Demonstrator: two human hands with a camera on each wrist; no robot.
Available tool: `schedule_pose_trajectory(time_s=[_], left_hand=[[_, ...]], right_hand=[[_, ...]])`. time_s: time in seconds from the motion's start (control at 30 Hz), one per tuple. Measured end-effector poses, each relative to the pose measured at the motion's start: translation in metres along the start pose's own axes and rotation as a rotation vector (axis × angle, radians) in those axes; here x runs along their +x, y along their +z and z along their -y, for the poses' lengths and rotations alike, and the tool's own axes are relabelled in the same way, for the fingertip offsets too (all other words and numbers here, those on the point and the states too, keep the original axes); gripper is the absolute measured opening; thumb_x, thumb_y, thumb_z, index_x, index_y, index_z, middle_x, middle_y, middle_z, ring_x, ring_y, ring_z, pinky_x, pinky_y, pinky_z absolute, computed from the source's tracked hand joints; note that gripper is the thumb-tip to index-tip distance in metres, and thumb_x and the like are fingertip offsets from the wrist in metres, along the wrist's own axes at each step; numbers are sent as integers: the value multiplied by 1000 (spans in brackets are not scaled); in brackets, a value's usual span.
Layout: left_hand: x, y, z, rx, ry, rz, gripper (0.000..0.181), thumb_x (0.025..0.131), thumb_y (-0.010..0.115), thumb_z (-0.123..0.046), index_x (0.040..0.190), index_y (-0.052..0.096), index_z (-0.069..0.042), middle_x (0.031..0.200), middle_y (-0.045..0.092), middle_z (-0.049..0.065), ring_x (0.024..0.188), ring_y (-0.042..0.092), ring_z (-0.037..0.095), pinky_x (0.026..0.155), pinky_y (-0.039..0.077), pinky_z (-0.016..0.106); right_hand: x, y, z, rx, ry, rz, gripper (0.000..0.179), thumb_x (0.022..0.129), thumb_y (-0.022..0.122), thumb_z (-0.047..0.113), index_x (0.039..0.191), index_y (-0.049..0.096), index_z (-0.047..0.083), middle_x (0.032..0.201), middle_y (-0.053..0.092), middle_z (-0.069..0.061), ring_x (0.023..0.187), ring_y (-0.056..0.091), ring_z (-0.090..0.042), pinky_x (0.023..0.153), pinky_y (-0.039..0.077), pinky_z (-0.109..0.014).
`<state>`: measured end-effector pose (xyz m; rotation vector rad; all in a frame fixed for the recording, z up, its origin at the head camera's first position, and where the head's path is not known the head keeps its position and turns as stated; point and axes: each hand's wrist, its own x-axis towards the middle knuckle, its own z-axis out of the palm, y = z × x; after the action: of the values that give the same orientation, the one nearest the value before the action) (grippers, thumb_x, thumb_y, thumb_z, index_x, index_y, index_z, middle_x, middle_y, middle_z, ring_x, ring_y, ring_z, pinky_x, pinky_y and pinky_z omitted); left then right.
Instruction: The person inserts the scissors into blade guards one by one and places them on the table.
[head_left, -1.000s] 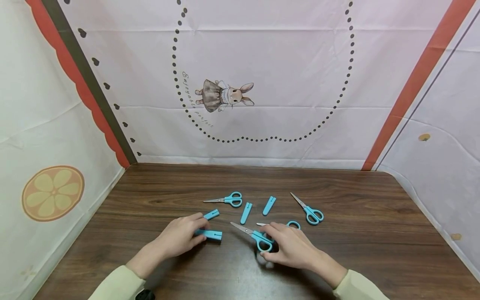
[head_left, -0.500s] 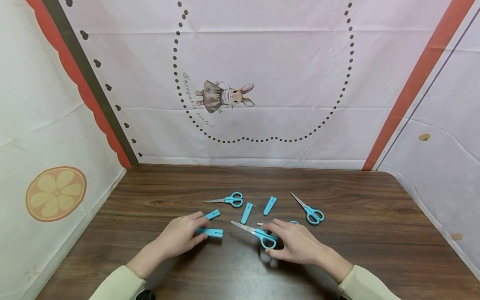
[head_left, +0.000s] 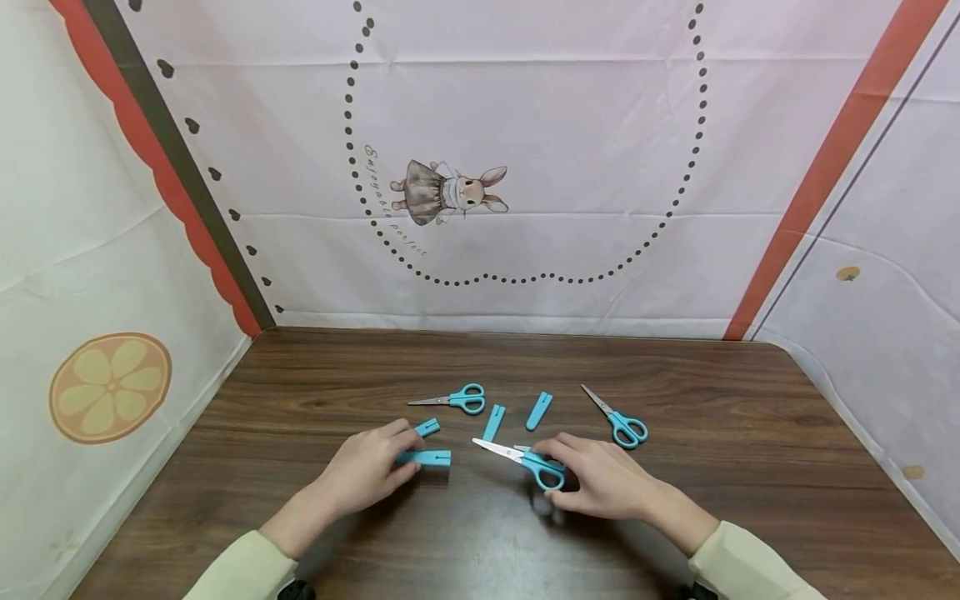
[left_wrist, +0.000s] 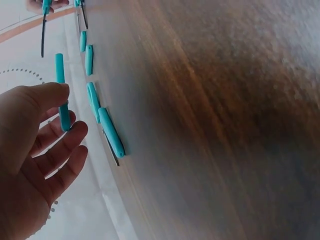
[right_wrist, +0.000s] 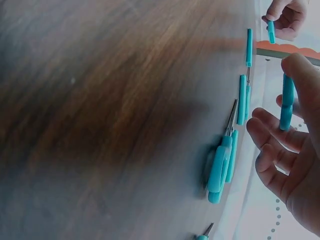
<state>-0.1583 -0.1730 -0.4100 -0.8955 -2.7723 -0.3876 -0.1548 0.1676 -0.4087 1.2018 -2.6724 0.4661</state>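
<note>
My left hand (head_left: 366, 468) pinches a turquoise scissors cover (head_left: 437, 458) between thumb and fingers, its slotted end facing right. The left wrist view shows this cover (left_wrist: 60, 75) raised off the table. Across from it, my right hand (head_left: 606, 482) grips a pair of scissors (head_left: 531, 461) by the turquoise handle, blades pointing left toward the cover with a gap between. Only the handle edge (right_wrist: 287, 102) of these scissors shows in the right wrist view. Another pair of scissors (right_wrist: 220, 165) lies under the right hand, mostly hidden in the head view.
On the wooden table (head_left: 360, 358) lie scissors (head_left: 457, 400) at the back and more scissors (head_left: 617, 422) at the right. Three loose covers rest there too: one cover (head_left: 429, 427) by the left hand, a middle cover (head_left: 493, 422), and another cover (head_left: 539, 412). Printed cloth (head_left: 585, 150) hangs behind.
The right hand has shifted rightward and slightly away with its scissors, whose blades now overlap the middle cover in view. The left hand's cover has moved slightly right and up in the view.
</note>
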Motion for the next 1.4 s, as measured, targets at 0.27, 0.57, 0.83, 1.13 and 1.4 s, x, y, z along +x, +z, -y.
schedule_pose_trajectory(time_s=[0.27,0.57,0.83,1.13,1.4], left_hand=[[3,1,-2,3,-3,-27,15,79,72,-27,91,64,-21,85,54,-11,62,44,-2,54,40,19],[6,3,-4,18,13,-66,17,79,73,-26,92,65,-21,86,55,-11,63,48,-1,55,42,21],[6,6,-7,-9,31,-78,16,79,73,-25,92,66,-21,86,55,-12,62,45,-2,54,41,18],[7,5,-10,-12,34,-57,17,79,72,-26,94,65,-23,84,53,-13,61,43,-2,54,39,18],[8,7,-12,-21,50,-60,17,79,72,-26,94,65,-23,83,52,-13,60,42,-2,52,37,17]], right_hand=[[-1,-4,-1,6,2,54,46,77,66,32,121,55,21,99,55,15,54,34,4,46,25,-14],[0,-6,-3,8,-19,82,46,79,65,32,122,55,21,101,54,14,60,38,3,50,31,-14],[1,-7,-2,7,-29,104,46,79,65,33,122,54,22,99,53,14,59,38,3,49,30,-14],[2,-4,-2,-12,-73,79,46,77,66,33,121,55,22,94,50,15,58,36,3,47,25,-13],[2,-2,0,-31,-79,68,47,76,66,33,120,56,21,93,50,15,61,37,3,49,27,-14]])
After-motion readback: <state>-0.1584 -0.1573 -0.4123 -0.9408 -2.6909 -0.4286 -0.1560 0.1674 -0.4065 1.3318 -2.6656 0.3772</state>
